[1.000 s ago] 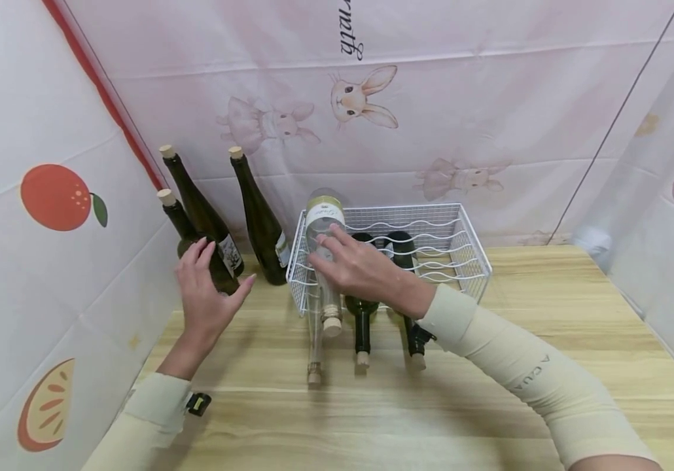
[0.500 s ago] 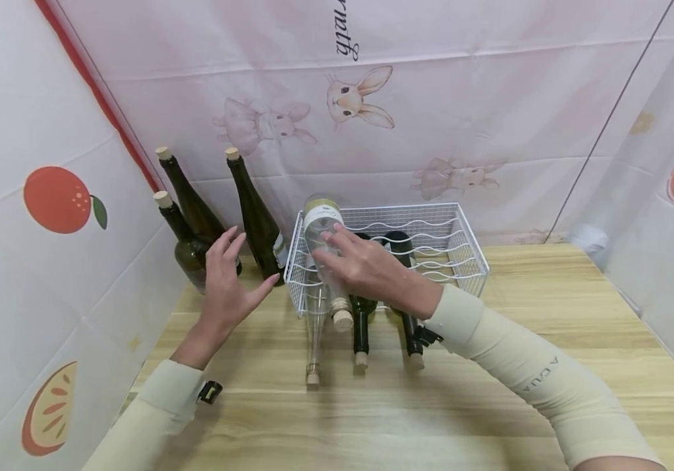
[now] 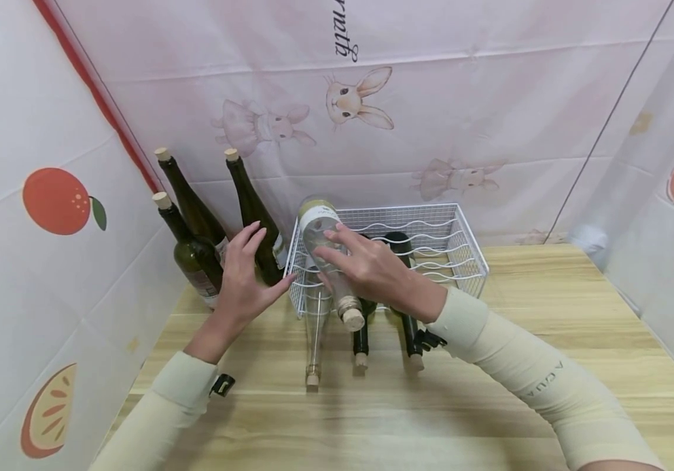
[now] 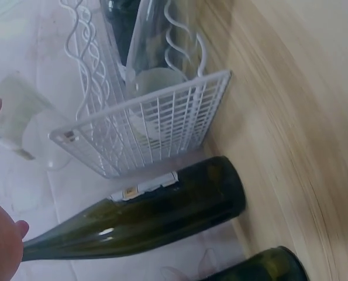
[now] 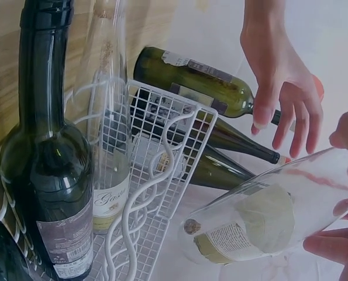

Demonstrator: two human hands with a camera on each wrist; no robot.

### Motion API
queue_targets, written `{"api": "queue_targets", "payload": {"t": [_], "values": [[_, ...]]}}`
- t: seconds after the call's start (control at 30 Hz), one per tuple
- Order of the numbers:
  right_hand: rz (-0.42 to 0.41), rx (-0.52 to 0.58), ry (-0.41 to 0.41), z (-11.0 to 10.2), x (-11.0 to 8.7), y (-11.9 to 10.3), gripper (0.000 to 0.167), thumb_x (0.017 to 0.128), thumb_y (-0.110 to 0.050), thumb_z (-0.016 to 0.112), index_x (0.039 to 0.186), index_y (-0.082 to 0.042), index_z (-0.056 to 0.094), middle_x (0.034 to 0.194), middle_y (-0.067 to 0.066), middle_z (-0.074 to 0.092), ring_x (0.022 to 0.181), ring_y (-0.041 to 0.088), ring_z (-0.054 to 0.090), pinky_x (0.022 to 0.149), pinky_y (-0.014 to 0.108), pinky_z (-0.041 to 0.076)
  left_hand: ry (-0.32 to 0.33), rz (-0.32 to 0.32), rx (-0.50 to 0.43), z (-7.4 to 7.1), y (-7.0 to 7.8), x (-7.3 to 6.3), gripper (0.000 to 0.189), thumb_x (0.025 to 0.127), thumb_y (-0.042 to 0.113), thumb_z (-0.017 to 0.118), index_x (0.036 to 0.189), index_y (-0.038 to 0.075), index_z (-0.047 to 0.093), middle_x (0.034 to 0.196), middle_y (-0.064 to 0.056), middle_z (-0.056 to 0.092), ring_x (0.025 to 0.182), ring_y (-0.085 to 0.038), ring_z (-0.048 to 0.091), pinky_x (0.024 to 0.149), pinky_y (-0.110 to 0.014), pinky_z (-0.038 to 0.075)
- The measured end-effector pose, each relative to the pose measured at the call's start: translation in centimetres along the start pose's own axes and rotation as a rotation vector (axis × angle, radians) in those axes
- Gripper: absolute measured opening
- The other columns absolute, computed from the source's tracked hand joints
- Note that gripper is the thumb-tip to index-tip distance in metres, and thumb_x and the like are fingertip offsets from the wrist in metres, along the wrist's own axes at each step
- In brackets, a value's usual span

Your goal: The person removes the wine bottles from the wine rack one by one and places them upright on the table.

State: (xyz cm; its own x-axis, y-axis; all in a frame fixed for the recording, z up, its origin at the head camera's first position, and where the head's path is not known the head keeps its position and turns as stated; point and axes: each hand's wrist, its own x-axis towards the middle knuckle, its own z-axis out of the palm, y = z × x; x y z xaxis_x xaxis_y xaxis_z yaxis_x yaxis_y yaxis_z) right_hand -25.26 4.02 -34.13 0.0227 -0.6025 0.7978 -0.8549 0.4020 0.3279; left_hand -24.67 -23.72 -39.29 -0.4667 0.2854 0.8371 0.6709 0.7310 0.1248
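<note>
Swinging its cork from six o'clock toward five, the clear bottle hangs over the white rack, the right hand's fingers gripping it; the left hand, thumb spread wide, has left the nine-o'clock dark bottle. Left wrist: clear bottle, nine o'clock. Right wrist: gripping fingers, four o'clock.

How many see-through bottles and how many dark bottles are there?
Clear bottles: 2 (one held in the right hand, one in the wire rack)
Dark bottles: 5 (three standing, two in the rack)
Total: 7
</note>
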Motion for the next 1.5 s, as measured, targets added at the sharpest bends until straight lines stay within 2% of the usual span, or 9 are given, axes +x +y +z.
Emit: {"api": "queue_targets", "payload": {"t": [0.33,0.67,0.83,1.07,1.5], "values": [[0.024,0.027,0.040,-0.2,0.2,-0.3,0.038,0.082,-0.020,0.086,0.112,-0.003,0.074,0.108,0.024,0.073,0.101,0.041,0.077,0.067,0.031,0.065,-0.033,0.050,0.005,0.9,1.2,0.7,0.103,0.069,0.023,0.097,0.152,-0.002,0.040,0.156,-0.027,0.044,0.141,-0.045,0.044,0.117,-0.060,0.041],[0.077,0.067,0.034,-0.6,0.1,-0.6,0.042,0.084,-0.026,0.086,0.116,-0.002,0.072,0.109,0.022,0.072,0.098,0.038,0.077,0.077,0.034,0.066,0.007,0.075,-0.014,1.8,1.9,1.6,0.103,0.067,0.022,0.098,0.150,-0.002,0.042,0.152,-0.026,0.048,0.139,-0.043,0.048,0.113,-0.057,0.045],[0.106,0.117,0.032,-0.9,0.1,-0.6,0.043,0.084,-0.025,0.085,0.116,0.001,0.072,0.112,0.023,0.072,0.098,0.034,0.077,0.080,0.029,0.065,0.017,0.086,-0.040,2.4,2.2,2.0,0.100,0.068,0.025,0.098,0.148,-0.003,0.044,0.150,-0.027,0.050,0.139,-0.043,0.049,0.118,-0.055,0.044],[0.174,0.200,0.024,-1.1,-0.3,-0.8,0.044,0.085,-0.025,0.084,0.120,-0.001,0.071,0.115,0.021,0.070,0.092,0.026,0.075,0.077,0.023,0.064,0.013,0.096,-0.042,2.9,2.6,2.4,0.100,0.068,0.025,0.097,0.148,-0.004,0.044,0.149,-0.028,0.050,0.139,-0.044,0.049,0.119,-0.054,0.044],[0.234,0.235,0.044,-1.4,-0.4,-1.3,0.041,0.089,-0.027,0.080,0.123,-0.005,0.071,0.119,0.017,0.071,0.095,0.024,0.075,0.078,0.027,0.065,0.021,0.134,-0.046,3.8,3.1,3.1,0.103,0.062,0.019,0.101,0.147,-0.002,0.046,0.146,-0.027,0.052,0.135,-0.042,0.051,0.111,-0.052,0.051]]}}
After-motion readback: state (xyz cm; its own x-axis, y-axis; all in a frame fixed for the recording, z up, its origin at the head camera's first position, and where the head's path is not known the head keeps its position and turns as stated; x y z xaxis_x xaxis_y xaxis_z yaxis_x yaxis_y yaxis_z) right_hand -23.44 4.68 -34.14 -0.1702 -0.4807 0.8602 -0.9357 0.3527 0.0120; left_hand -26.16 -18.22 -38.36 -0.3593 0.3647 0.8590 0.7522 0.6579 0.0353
